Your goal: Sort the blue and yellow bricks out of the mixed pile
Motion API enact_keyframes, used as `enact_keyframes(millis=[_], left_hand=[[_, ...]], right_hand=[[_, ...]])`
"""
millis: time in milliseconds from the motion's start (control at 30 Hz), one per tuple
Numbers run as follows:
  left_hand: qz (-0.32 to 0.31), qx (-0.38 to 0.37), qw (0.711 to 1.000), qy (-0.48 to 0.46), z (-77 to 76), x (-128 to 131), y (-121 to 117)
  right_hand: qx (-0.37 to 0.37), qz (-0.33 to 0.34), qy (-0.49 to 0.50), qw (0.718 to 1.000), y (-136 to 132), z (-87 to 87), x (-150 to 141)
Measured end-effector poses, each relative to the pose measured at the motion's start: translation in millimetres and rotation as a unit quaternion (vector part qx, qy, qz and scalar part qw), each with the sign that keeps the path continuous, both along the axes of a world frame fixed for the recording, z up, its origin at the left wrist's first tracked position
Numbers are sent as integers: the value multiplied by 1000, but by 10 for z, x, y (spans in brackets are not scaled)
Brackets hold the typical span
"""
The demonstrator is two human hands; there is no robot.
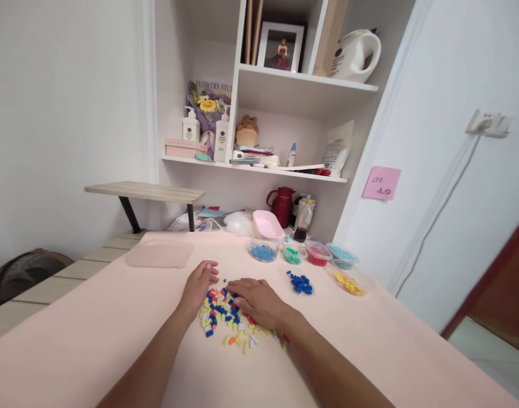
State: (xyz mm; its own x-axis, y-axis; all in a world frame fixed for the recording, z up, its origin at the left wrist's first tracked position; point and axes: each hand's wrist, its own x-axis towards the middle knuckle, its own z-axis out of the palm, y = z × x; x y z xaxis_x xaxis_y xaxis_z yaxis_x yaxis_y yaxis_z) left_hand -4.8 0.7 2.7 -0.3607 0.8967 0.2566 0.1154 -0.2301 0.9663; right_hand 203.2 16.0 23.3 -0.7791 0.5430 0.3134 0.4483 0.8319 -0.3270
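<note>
A mixed pile of small building bricks (225,311), in yellow, dark blue, white, orange and red, lies spread on the pink tabletop. My right hand (259,300) rests palm down over the pile's right side, fingers stretched out, hiding some bricks. At the pile's upper left edge stands my left hand (200,283), on its side with loosely bent fingers slightly apart; no brick shows in it. Just beyond the fingertips sits a single blue brick (224,280). A separate heap of dark blue bricks (301,283) is to the right of my right hand.
Clear tubs hold light blue pieces (263,253), green pieces (292,256), red pieces (318,258) and yellow pieces (348,282). Behind them are a pink container (268,225), a bottle (302,221) and a red jug (281,207). A translucent lid (159,254) lies at the left.
</note>
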Motion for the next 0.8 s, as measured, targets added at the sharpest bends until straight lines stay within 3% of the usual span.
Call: enact_keyframes(millis=[133,400,633,800], left_hand=[[4,0,1000,-5,-9,-2,5],[29,4,1000,-11,-29,-27,39],[36,0,999,0,-42,-20,53],[32,-3,999,2,-32,-21,50]], right_hand=[[-1,-71,5,997,51,18,59],[2,-138,3,990,257,-94,258],[62,-46,-64,995,238,-162,167],[52,-45,-61,996,252,-187,86]])
